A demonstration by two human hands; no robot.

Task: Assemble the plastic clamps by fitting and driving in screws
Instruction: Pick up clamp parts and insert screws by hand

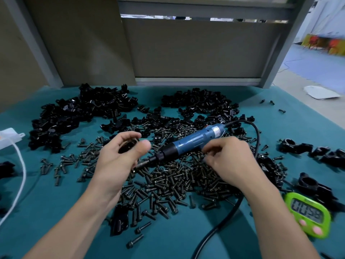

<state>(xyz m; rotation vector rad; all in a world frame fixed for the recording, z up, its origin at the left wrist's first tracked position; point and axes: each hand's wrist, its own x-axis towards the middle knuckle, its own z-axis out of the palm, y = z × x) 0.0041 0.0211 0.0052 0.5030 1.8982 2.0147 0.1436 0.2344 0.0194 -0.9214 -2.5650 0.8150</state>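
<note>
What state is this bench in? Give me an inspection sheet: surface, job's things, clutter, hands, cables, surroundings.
Surface: teal mat, largely covered by parts.
Job's things: screw pile at centre; blue screwdriver lying across it; loose clamp parts heaped at the back; assembled-looking clamps at right.
Clutter: green timer near right; white box at left edge.
Hands: left hand holds a black clamp piece; right hand, fingers curled, reaches into the screws beside the screwdriver; grip unclear.
Cables: black cord loops from the screwdriver to the near edge; white cable curves from the white box.
Surroundings: grey panel behind the bench; open floor at right.
</note>
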